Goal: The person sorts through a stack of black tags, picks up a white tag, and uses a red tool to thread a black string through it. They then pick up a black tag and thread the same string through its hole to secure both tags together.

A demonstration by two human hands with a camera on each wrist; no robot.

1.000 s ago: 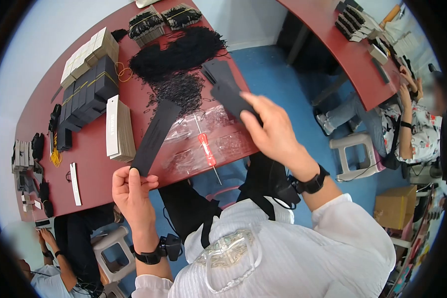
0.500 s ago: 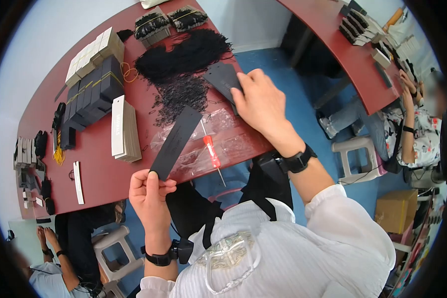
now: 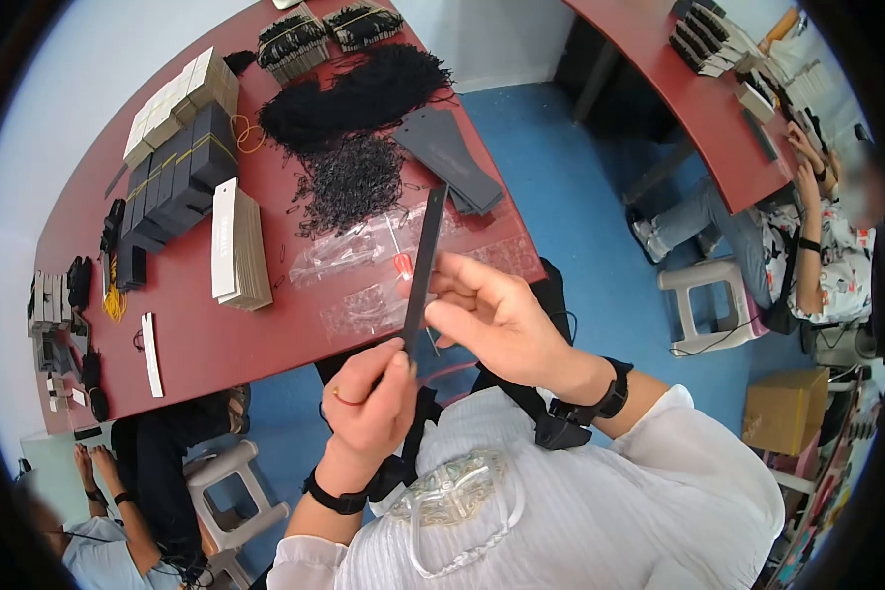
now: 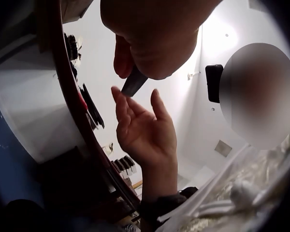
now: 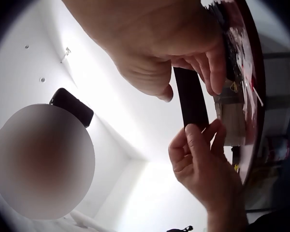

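Note:
Black card strips (image 3: 425, 265) stand nearly edge-on to the head view, pinched at their lower end by my left hand (image 3: 369, 401). My right hand (image 3: 501, 320) is just right of them, fingers spread and slightly bent; whether it touches them I cannot tell. The right wrist view shows the broad black face (image 5: 191, 99) between my right hand (image 5: 169, 43) and my left hand (image 5: 203, 169). More black strips (image 3: 449, 157) lie fanned at the table's right edge. Behind the held ones is a red-handled screwdriver (image 3: 402, 264), partly hidden, on clear plastic bags (image 3: 349, 256).
A heap of black clips (image 3: 354, 182) and a bundle of black cords (image 3: 354, 98) lie on the red table (image 3: 192, 339). Left of them stand a pale card stack (image 3: 238, 246) and banded black stacks (image 3: 182, 177). Other people sit at both sides.
My left hand has moved right and turned its piece edge-on. My right hand has let go of the strips at the table's right edge and come down beside the left.

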